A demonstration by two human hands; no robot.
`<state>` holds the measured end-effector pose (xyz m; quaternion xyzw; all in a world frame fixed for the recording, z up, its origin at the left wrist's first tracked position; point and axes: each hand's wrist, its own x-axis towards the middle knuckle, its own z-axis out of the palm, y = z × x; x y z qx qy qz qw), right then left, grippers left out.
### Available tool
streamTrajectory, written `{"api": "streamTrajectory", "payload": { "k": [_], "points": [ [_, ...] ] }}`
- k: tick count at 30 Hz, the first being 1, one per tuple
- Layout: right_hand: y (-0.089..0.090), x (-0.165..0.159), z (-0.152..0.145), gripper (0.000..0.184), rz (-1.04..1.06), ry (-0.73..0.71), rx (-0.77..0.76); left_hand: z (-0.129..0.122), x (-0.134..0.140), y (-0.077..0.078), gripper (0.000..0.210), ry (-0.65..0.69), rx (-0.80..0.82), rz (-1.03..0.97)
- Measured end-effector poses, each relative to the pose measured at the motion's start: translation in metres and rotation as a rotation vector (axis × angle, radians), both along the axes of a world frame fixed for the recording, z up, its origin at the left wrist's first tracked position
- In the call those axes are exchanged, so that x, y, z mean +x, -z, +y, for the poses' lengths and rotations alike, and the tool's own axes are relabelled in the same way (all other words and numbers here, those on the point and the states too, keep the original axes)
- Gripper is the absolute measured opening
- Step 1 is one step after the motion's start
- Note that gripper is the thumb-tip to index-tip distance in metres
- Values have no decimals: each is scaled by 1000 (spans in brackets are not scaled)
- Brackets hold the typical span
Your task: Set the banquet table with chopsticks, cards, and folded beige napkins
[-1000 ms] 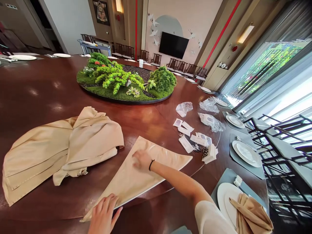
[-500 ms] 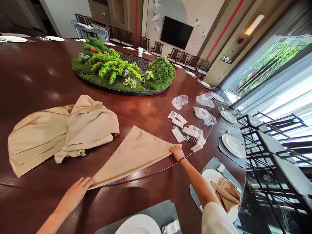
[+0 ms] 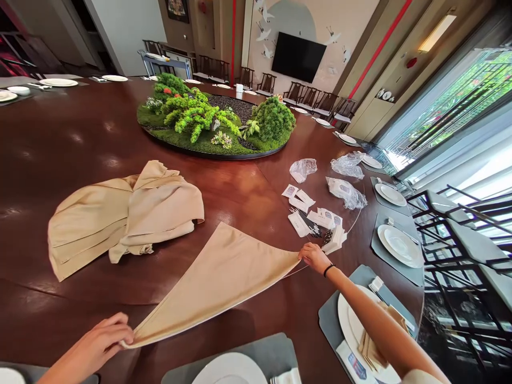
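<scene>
A beige cloth napkin [image 3: 224,277], folded into a triangle, stretches between my two hands over the dark wooden table [image 3: 248,186]. My left hand [image 3: 102,336] pinches its near left corner, and my right hand [image 3: 316,257], with a black band at the wrist, pinches the right corner. The long edge faces me and sags slightly between the hands; the peak points away. Left of it lies a loose pile of beige napkins [image 3: 160,208]. Under my right forearm, another folded napkin [image 3: 372,346] sits partly hidden on a white plate [image 3: 350,312].
Small white packets [image 3: 299,224] and crumpled clear plastic bags [image 3: 346,192] lie beyond my right hand. A miniature garden [image 3: 216,122] fills the table's middle. Place settings with plates [image 3: 230,368] on grey mats [image 3: 276,349] line the rim; chairs [image 3: 460,229] stand at right.
Both hands have drawn apart and toward me, still holding the napkin's corners, and its long edge has come up off the table. The view has shifted a little to the left.
</scene>
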<state>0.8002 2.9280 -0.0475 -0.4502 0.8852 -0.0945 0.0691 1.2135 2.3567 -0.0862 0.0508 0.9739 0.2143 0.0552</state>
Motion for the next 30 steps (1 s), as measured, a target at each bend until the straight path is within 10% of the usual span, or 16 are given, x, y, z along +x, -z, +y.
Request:
{"api": "streamTrajectory", "payload": {
  "k": [5, 8, 14, 20, 30],
  "points": [
    [-61, -9, -89, 23, -306, -163, -216, 17, -73, -70, 17, 40, 366, -179],
    [-67, -20, -169, 32, -610, -261, -348, 36, -159, -81, 25, -45, 547, -126],
    [25, -43, -305, 53, -799, 18, -520, 73, -317, -15, 28, -351, 353, 26],
    [109, -54, -355, 73, -737, 253, -584, 70, -370, 44, 19, -444, 159, -29],
    [109, -40, -350, 32, -227, -49, -569, 58, -383, 78, 42, -346, 227, 154]
  ]
}}
